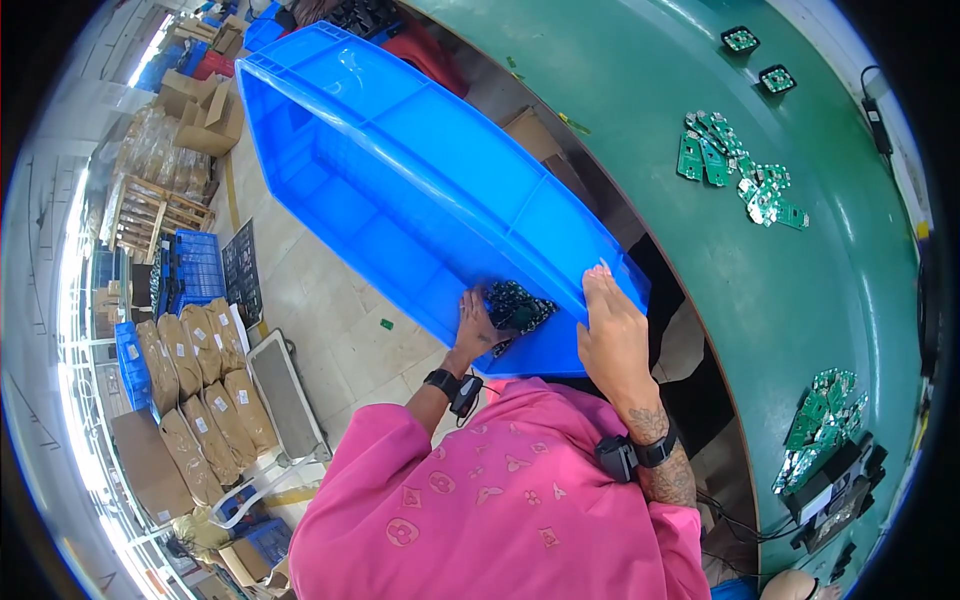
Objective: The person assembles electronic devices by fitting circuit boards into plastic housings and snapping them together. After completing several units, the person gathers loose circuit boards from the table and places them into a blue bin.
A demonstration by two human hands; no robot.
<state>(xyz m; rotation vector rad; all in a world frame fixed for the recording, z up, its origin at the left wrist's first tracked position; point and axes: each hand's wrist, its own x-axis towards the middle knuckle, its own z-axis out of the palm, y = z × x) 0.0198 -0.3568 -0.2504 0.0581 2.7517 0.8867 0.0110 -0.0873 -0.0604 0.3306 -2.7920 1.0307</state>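
Note:
A large, deep blue plastic bin (400,225) is tilted in front of me, its open side facing me. My right hand (612,330) grips the bin's rim near its right corner, thumb and fingers closed over the edge. Down inside the near end, my left hand (476,325) reaches in with fingers extended along a dark heap of small electronic parts (518,308). The hand touches the heap's left side; the heap hides part of the palm.
The green worktable (640,110) curves along the right, carrying green circuit boards (735,160), a second board pile (825,410) and a black device (840,495). On the floor at left stand a trolley (285,395), brown packages (215,385) and a loose green board (386,324).

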